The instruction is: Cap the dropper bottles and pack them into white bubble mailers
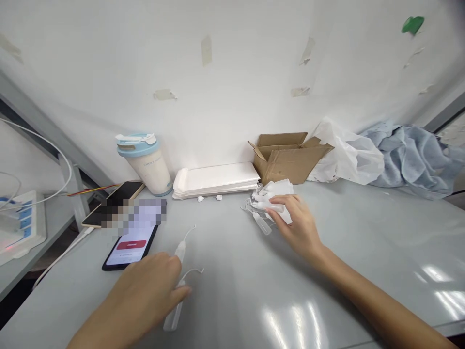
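Observation:
My left hand [145,291] is curled over two small translucent plastic tubes with thin white tails. The lower tube [172,317] passes under its thumb, and the upper tube [180,249] shows beyond the knuckles. The fingertips are hidden beneath the hand. On the right, my right hand [298,225] pinches a similar tube [275,207] between thumb and fingers at a loose pile of white, translucent tubes [281,188]. One tube [262,224] lies at the pile's near left edge.
Behind the pile stand an open cardboard box [290,165] and a stack of white envelope-like packets [218,178]. Further left are a lidded cup [154,169] and two phones, one lit [132,237]. A plastic bag [348,155] and blue cloth [417,157] lie far right.

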Demonstrator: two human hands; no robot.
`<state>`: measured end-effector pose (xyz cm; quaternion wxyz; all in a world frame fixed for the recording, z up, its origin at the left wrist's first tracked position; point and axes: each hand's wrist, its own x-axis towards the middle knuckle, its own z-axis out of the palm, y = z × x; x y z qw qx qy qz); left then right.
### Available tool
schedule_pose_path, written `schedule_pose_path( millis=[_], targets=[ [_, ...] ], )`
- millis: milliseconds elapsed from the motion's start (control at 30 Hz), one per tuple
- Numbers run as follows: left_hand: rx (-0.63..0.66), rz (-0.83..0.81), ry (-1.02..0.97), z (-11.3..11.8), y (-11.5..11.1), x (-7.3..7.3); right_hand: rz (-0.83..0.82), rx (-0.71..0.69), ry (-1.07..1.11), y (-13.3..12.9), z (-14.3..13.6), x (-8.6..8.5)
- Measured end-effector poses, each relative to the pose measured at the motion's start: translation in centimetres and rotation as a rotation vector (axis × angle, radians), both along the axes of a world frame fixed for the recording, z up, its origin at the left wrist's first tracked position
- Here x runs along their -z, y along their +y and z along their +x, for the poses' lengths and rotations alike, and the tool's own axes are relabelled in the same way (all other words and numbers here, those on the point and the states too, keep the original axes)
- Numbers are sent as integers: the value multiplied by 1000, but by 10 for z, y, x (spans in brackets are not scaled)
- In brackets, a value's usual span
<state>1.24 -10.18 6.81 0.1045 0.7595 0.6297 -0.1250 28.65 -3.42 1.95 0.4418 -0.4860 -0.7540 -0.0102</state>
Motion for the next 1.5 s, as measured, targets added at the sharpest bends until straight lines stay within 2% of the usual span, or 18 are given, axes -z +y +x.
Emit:
schedule_pose_path(
  millis=[100, 200, 267, 333, 433, 533, 667, 767, 933, 1033, 1100, 1300, 1500],
  targets=[
    [50, -32, 6, 1, -3, 2, -42, -11, -6, 1, -1, 0],
    [105, -54, -75, 3, -2, 7, -40, -35, 65, -4, -4, -3],
    [110, -51, -188, 6, 1, 8, -5, -91, 102, -11, -8, -7],
    [87, -57, -359, 12, 4, 5, -33, -207, 119, -21, -14, -9],
    [42, -96, -664, 24, 9, 0, -276, -446, 125, -39, -25, -9],
    [23, -104, -888, 38, 11, 0, -497, -586, 175, -52, -33, -6],
    [-18, -156, -1112, 53, 12, 10, -621, -688, 283, -58, -37, -2],
    [-68, -167, -1178, 58, 12, 16, -653, -667, 336, -57, -36, -2],
    [-70, -127, -1084, 52, 19, 15, -569, -520, 286, -57, -33, -5],
    [-32, 160, -827, 41, 36, 16, -494, -439, 317, -56, -31, -6],
    [63, 396, -544, 34, 53, 21, -445, -434, 354, -54, -30, -6],
    [202, 450, -295, 30, 104, 30, -332, -484, 360, -48, -28, -5],
    [275, 431, -173, 41, 121, 35, -259, -513, 323, -43, -27, 0]
  ],
)
